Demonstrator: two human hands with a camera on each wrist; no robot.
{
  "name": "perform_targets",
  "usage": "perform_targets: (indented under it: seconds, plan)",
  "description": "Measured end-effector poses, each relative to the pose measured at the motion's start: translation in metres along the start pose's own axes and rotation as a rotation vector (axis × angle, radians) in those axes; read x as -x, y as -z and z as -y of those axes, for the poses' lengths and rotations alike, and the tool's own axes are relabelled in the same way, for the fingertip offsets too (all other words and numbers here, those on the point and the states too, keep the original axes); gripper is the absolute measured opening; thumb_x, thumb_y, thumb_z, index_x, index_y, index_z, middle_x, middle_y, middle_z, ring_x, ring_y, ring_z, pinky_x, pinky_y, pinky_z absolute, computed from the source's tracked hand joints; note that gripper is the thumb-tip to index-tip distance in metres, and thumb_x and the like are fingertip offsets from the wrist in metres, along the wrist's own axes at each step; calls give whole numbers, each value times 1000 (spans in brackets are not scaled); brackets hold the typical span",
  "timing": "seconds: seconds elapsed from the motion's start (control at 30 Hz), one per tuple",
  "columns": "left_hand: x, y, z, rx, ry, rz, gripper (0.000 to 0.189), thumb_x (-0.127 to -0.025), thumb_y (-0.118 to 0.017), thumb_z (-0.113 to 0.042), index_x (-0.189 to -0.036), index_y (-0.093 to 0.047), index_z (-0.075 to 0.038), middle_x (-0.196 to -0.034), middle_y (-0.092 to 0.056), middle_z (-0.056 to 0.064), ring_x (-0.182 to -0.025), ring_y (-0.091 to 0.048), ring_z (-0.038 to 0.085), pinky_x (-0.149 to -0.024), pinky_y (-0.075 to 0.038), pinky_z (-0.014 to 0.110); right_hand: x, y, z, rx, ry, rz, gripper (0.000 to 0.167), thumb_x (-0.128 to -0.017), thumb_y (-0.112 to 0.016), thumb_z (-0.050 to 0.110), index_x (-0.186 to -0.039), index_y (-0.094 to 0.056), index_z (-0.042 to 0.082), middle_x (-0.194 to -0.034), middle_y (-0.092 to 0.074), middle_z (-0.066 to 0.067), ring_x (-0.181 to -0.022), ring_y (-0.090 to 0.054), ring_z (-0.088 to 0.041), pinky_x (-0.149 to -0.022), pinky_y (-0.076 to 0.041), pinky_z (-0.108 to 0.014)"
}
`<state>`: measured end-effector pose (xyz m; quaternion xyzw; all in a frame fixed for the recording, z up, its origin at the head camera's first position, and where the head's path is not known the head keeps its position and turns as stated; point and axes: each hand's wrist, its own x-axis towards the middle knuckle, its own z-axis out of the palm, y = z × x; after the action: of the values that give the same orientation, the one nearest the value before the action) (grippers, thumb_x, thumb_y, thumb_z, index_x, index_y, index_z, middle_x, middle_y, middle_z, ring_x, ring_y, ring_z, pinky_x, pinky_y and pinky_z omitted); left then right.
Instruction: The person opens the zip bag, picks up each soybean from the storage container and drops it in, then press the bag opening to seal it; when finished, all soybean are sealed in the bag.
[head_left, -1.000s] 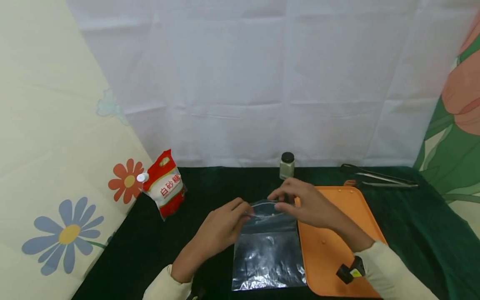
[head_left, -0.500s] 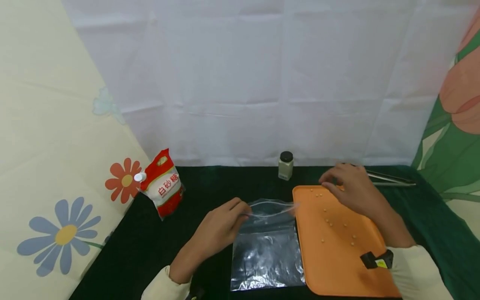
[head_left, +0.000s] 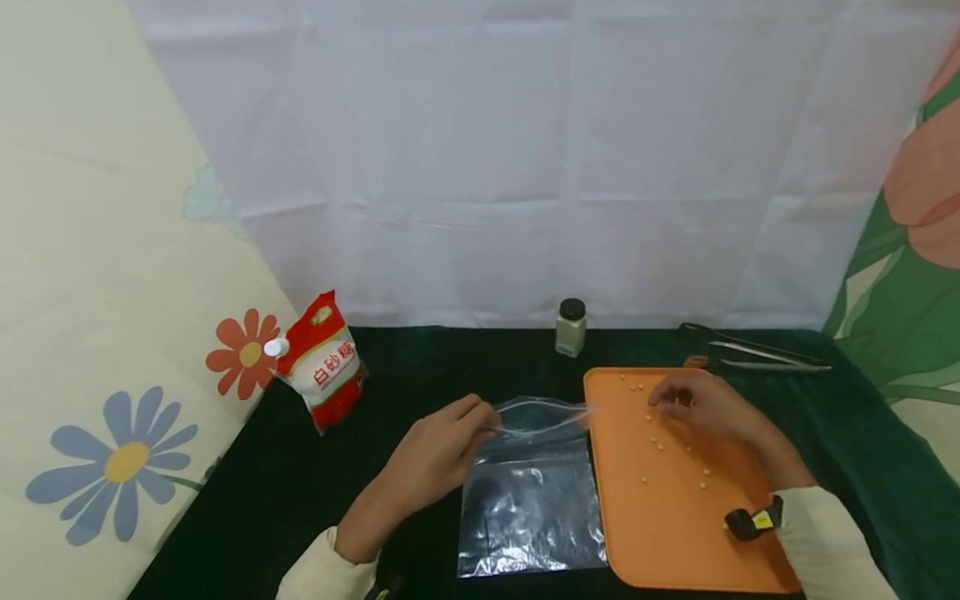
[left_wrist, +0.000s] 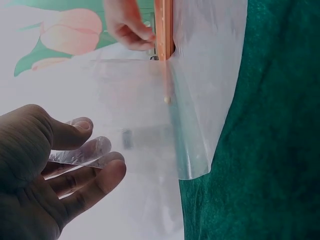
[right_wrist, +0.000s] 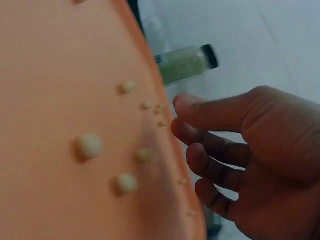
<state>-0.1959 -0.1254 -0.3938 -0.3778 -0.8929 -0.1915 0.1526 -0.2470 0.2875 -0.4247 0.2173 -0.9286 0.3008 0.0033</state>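
My left hand (head_left: pixel 442 450) pinches the upper left edge of a clear zip-seal bag (head_left: pixel 528 517), which lies with its mouth gaping. In the left wrist view, the film sits between thumb and fingers, and one pale bean-like piece (left_wrist: pixel 167 100) shows at the film. Over the upper part of an orange tray (head_left: pixel 660 542) hovers my right hand (head_left: pixel 708 408), fingers loosely bent and thumb near the index fingertip. Nothing shows between them in the right wrist view. Several small pale round beans (right_wrist: pixel 90 146) lie scattered on the tray below.
A red and white sugar bag (head_left: pixel 327 367) with a white cap stands at the back left. Behind the tray is a small jar (head_left: pixel 571 329) with a black lid. Tongs (head_left: pixel 757 346) lie at the back right on the dark green cloth (head_left: pixel 420 375).
My right hand has left the bag's mouth, swung right over the tray's far corner, then lowered towards the beans. The left hand keeps its grip on the bag.
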Motion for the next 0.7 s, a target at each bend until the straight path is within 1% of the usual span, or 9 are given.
perform_targets:
  seconds: [0.07, 0.13, 0.2, 0.33, 0.47, 0.53, 0.7]
  plan:
    - [1, 0, 0, -5, 1, 0, 22, -92, -74, -12, -110, -66, -21, -103, -61, -12, -80, -55, -2, -67, -51, 19, -2, -7, -8, -45, -12, 20, 12, -97, -67, 14, -108, -72, 16, -100, -68, 7, -89, -61, -13, -77, -51, -35]
    - [1, 1, 0, -7, 4, 2, 22, -92, -74, -11, -110, -66, -22, -103, -61, -12, -80, -55, -2, -67, -51, 19, -4, -12, -13, -77, -32, 22, 12, -96, -68, 15, -108, -72, 17, -101, -68, 6, -92, -62, -13, -80, -52, -35]
    - [1, 1, 0, -9, 7, 4, 22, -92, -74, -12, -110, -66, -22, -103, -61, -12, -80, -55, -2, -67, -51, 19, -5, -15, -15, -103, -48, 21, 12, -96, -69, 16, -108, -72, 16, -100, -68, 5, -91, -62, -14, -80, -52, -34]
    - [1, 2, 0, -14, 5, 9, 22, -92, -74, -12, -110, -66, -22, -103, -61, -12, -79, -54, -1, -66, -51, 19, -5, -17, -13, -123, -69, 25, 12, -96, -69, 18, -107, -72, 15, -96, -66, 3, -85, -58, -15, -75, -50, -32]
    - [0, 2, 0, -16, 2, 24, 23, -92, -73, -12, -111, -66, -22, -103, -61, -12, -79, -54, -1, -66, -50, 19, -5, -19, -10, -110, -86, 32, 9, -96, -68, 17, -104, -72, 16, -90, -63, 3, -79, -54, -16, -69, -46, -31]
    - [1, 2, 0, -16, 6, 33, 24, -92, -74, -12, -111, -66, -23, -104, -61, -12, -79, -54, -1, -66, -50, 19, -5, -20, -10, -100, -93, 32, 7, -96, -68, 17, -103, -72, 17, -88, -62, 3, -77, -53, -16, -68, -45, -31]
    - [1, 2, 1, -19, 19, 41, 23, -92, -74, -14, -111, -66, -24, -103, -61, -13, -79, -53, -2, -66, -50, 18, -5, -20, -9, -91, -72, 34, 5, -97, -67, 16, -101, -70, 16, -86, -60, 3, -75, -52, -16, -66, -44, -31]
